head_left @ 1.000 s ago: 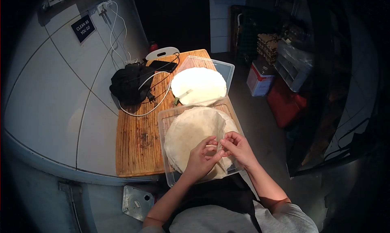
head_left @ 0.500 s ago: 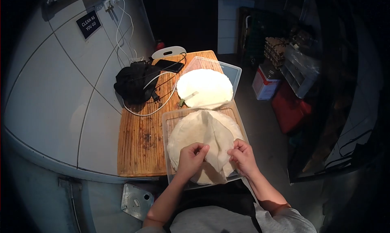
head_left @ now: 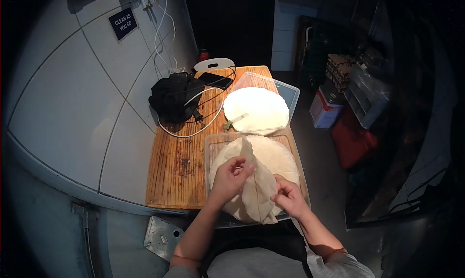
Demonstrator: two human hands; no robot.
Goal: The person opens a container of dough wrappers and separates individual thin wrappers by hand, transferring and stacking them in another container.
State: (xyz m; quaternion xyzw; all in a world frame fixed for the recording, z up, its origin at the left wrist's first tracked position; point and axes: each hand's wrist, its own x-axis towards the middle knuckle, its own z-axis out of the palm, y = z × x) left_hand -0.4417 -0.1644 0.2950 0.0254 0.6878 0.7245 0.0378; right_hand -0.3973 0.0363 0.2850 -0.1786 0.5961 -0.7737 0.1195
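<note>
Sign: reads "CLEAN AS YOU GO" (head_left: 123,23), at 11 o'clock from the tub (head_left: 208,154).
Carton (head_left: 325,108): between 1 and 2 o'clock; print unreadable.
Sheet (head_left: 260,188): folded, raised over the stack (head_left: 276,157) in the tub.
Left hand (head_left: 232,179): sheet's 9 o'clock; fingers curled nearly closed, touching it; cannot tell whether they grip.
Right hand (head_left: 290,196): 4 o'clock; thumb and finger pinch the sheet's edge.
Hidden: part of the stack, behind sheet and hands.
Dim: far 3 o'clock side.
</note>
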